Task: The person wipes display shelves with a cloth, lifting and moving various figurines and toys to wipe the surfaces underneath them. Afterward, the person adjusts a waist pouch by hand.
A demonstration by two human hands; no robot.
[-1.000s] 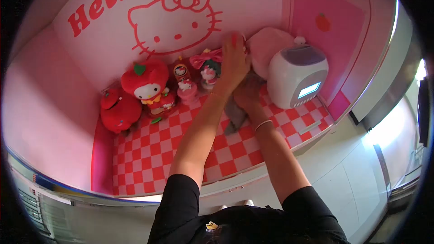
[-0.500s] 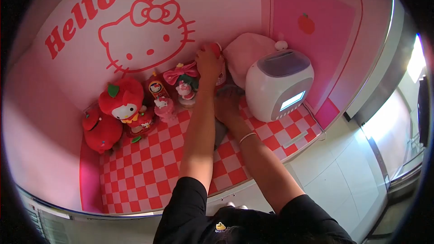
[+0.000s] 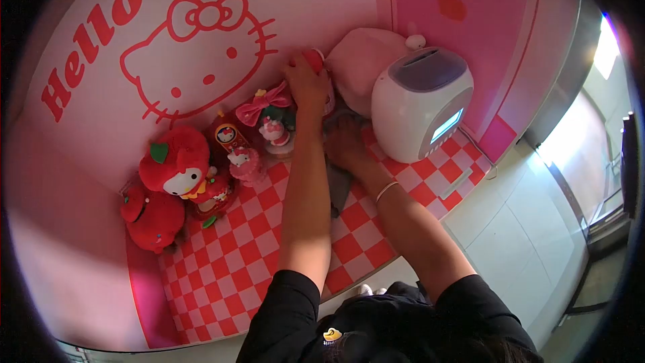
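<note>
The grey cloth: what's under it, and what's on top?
The right hand is on top of the grey cloth. The cloth lies on the checked surface; the part it covers can't be seen, only the squares around it.

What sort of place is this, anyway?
Probably a themed display nook, perhaps in a shop: a cat-face drawing marks the pink back wall, and plush toys sit below it on a red-and-pink checkered surface.
</note>
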